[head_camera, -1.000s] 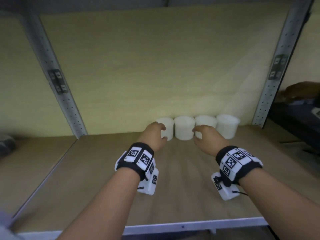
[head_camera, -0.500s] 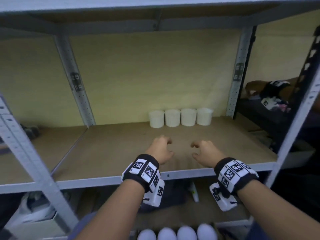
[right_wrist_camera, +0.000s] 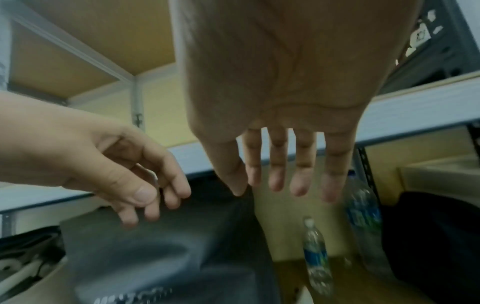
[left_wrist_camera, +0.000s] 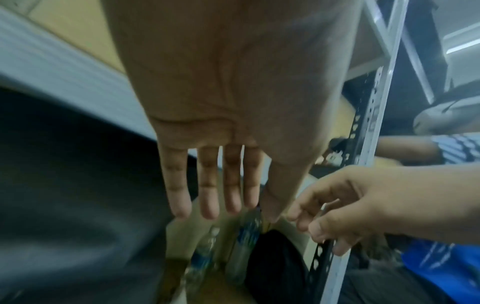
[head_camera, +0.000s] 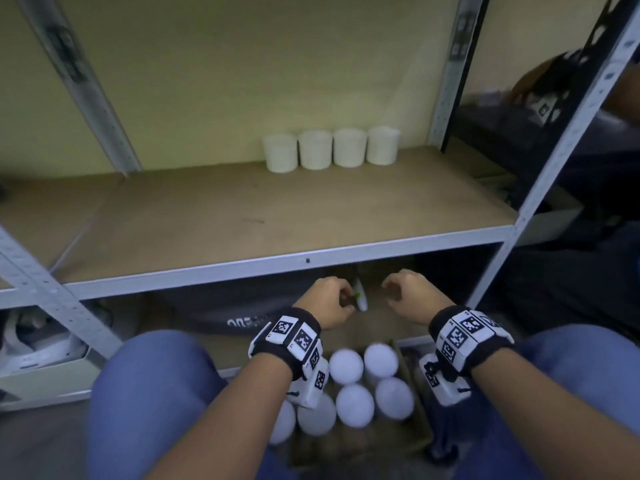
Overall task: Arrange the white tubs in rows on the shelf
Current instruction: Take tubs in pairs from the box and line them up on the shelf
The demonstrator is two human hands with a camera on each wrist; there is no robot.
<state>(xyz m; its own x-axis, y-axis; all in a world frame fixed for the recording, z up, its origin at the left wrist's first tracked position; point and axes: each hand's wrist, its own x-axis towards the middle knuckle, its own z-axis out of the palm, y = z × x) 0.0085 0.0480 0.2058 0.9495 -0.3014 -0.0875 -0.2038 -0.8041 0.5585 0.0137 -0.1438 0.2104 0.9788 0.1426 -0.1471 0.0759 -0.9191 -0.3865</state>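
- Standing in a row of four at the back right of the shelf (head_camera: 242,216), white tubs (head_camera: 331,149) touch side by side against the yellow wall.
- More white tubs (head_camera: 355,405) sit lids up in a cardboard box (head_camera: 420,431) on the floor, between the person's blue-clad knees.
- Left hand (head_camera: 327,301) hangs below the shelf's front edge, fingers (left_wrist_camera: 207,195) apart and nearly straight, holding nothing.
- Right hand (head_camera: 412,294) hangs beside it, apart from it, fingers (right_wrist_camera: 278,164) loosely spread and empty.
- Plastic water bottles (right_wrist_camera: 315,253) stand on the lower level beyond the hands, beside a dark bag (head_camera: 221,306).
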